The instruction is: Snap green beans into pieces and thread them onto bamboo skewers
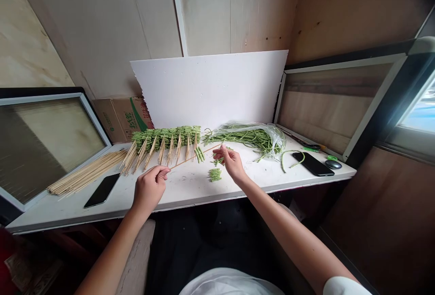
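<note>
A thin bamboo skewer [190, 160] slants up to the right above the table, bare along its visible length. My left hand [151, 185] is closed on its lower left end. At the upper right end, my right hand [231, 163] is closed in a pinch; its fingers hide what they hold, with bits of green showing around them. Below the right hand lies a small stack of cut long-bean pieces [215, 175]. A few more cut pieces [199, 153] lie to the left, beside a row of finished bean skewers [166, 138] piled with their sticks pointing toward me.
Loose bamboo skewers [86, 171] and a dark phone [102, 191] lie at the left. Long beans in a clear plastic bag [244, 136] are at the back. Another phone [312, 163], a single bean [282, 161] and a computer mouse [333, 164] occupy the right. A white board [214, 91] stands behind.
</note>
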Motion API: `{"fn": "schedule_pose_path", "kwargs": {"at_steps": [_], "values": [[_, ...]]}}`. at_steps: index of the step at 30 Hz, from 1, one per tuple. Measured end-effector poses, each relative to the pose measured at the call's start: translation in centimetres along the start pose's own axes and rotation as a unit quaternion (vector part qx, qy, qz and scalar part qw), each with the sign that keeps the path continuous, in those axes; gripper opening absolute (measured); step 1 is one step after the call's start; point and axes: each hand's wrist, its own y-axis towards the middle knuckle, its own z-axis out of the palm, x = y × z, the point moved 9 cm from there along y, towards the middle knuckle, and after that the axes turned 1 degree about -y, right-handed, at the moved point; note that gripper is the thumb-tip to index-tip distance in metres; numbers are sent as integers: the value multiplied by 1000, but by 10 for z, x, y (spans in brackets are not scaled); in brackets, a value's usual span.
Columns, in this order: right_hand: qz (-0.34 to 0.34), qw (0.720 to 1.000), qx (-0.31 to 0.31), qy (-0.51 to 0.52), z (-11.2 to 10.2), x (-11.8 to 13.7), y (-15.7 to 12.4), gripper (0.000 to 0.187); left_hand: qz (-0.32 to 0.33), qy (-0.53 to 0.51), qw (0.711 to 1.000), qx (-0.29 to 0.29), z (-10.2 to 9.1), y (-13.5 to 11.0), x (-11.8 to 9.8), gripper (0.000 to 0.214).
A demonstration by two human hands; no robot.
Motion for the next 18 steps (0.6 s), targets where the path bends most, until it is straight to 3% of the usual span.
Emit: {"fn": "schedule_pose_path", "kwargs": {"at_steps": [3, 5, 8, 11, 18], "values": [[-79, 974, 66, -202, -2, -4, 7, 41, 1, -4, 1000, 1, -1, 1, 3, 26], [-111, 928, 110, -339, 2, -16, 5, 29, 3, -4, 1000, 4, 0, 0, 3, 26], [-98, 859, 174, -471, 9, -41, -2, 23, 3, -2, 1000, 10, 2, 0, 3, 26], [-87, 834, 192, -509, 12, -54, -6, 21, 1, -8, 1000, 17, 5, 0, 3, 26], [-113, 815, 188, -537, 16, -55, -5, 20, 0, -3, 1000, 28, 11, -2, 5, 26]]}}
